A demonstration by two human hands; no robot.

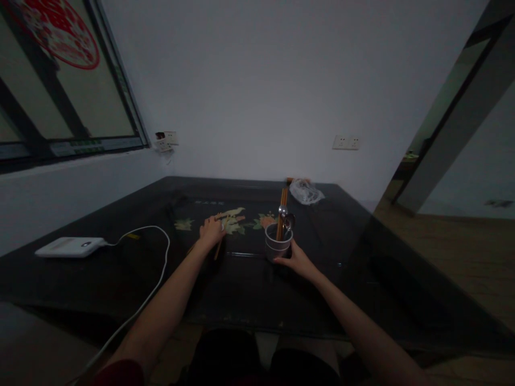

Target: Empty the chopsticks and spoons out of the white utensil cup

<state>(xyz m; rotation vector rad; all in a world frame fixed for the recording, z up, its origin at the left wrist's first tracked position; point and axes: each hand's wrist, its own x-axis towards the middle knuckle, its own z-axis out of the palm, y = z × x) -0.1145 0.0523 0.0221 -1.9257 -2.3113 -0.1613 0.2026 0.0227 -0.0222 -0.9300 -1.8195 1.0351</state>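
My right hand (296, 260) is wrapped round the lower right side of a light-coloured cup (277, 247) standing on the dark table. Wooden chopsticks (284, 197) stand upright in the cup, beside metal spoons (288, 221) with their bowls up. To the left of the cup, my left hand (211, 231) is closed low over the tabletop. Thin wooden chopsticks (218, 250) stick out from under its fingers at differing angles. A small shiny spot shows by its fingertips, too small to name.
The glossy black table (249, 289) has a painted flower pattern. A crumpled clear plastic bag (306, 192) lies at the back right. At the left is a white power bank (70, 247) with a white cable (166, 257) curving towards me. A wall closes off the far edge.
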